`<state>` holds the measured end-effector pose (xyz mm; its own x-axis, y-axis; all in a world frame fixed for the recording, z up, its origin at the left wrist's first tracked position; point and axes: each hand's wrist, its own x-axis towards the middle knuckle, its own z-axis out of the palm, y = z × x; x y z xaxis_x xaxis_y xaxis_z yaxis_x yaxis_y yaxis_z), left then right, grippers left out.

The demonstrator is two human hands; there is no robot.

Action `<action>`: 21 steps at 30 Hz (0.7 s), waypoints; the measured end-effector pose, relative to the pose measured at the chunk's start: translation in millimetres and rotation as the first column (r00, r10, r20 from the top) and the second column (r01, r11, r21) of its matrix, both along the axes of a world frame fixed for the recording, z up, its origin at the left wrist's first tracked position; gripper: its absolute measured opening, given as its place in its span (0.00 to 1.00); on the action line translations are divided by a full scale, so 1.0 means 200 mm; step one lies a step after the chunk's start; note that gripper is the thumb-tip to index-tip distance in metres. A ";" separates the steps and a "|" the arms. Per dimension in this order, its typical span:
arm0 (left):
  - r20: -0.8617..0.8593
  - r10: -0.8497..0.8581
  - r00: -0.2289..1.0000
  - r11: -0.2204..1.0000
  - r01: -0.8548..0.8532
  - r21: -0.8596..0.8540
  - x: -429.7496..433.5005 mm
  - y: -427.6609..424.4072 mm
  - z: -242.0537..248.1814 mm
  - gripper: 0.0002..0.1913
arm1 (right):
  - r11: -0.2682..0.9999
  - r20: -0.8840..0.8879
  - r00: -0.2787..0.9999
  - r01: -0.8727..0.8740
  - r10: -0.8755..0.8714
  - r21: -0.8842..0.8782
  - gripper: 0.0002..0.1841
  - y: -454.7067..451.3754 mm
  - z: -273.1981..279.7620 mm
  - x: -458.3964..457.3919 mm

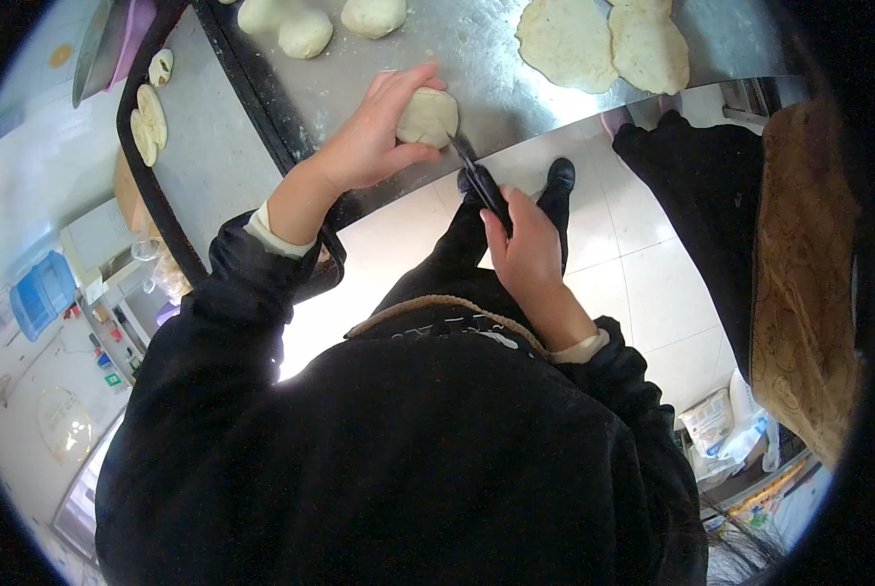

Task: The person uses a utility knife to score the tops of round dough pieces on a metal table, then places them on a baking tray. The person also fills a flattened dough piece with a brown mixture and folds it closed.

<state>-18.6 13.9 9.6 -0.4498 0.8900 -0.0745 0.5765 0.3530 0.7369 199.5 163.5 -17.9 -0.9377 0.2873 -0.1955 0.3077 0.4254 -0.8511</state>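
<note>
My left hand [375, 135] curves around a round piece of dough [430, 119] near the edge of the metal worktop [481, 73], thumb on the near side and fingers on the far side. In my right hand [527, 253] is the black handle of a knife-like tool [485, 183], whose tip meets the dough's near right side; slits show in the dough there. Beyond my left hand lie several dough balls [305, 33]. Two flattened dough sheets [568, 45] rest side by side at the upper right of the worktop.
A black-rimmed griddle or tray [214, 124] adjoins the worktop on the left, with flat dough pieces [148, 126] along its far rim. A person in dark trousers [690, 168] and a brown apron [804, 278] stands close on the right. Bags [730, 432] lie at the lower right.
</note>
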 end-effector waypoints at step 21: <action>-0.133 0.082 0.988 0.996 -0.086 -0.020 0.07 0.02 0.06 0.47 | 0.999 -0.173 0.984 0.034 -0.032 0.010 0.15 0.06 -0.01 0.02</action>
<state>-4.5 17.9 21.7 -0.5301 0.8473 -0.0318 0.6353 0.4218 0.6469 203.9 175.4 -19.1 -0.9470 0.3201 -0.0272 0.1703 0.4284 -0.8874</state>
